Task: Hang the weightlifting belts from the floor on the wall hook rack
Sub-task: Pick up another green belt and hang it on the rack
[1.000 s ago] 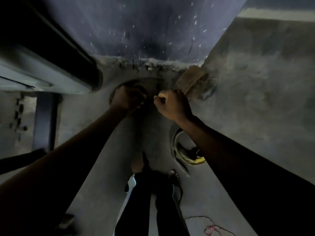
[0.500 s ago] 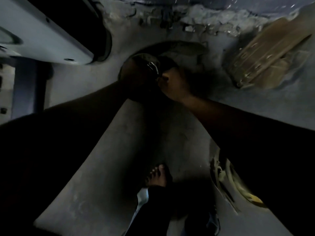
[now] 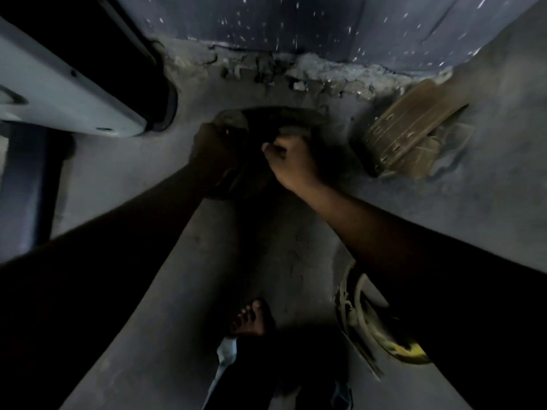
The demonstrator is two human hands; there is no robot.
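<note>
Hands, two of them, reach down to a dark belt (image 3: 275,119) lying curled on the grey floor (image 3: 207,276) near the foot of the wall (image 3: 266,22). The left hand (image 3: 213,152) is curled over the belt's left end, and its fingers are lost in shadow, so I cannot tell how firmly it grips. The right hand (image 3: 293,161) is closed in a fist on the belt's near edge, fingers pinched around the strap. Three belts show in all. The second, a brown belt (image 3: 408,128), lies folded on the floor to the right, close against the crumbling base of the wall and well apart from the hands. The third, a pale belt with a yellow patch (image 3: 381,335), lies looped on the floor under the right forearm. One bare foot (image 3: 251,318) stands on the floor between the arms. A pale machine frame (image 3: 59,93) slants across the upper left.
</note>
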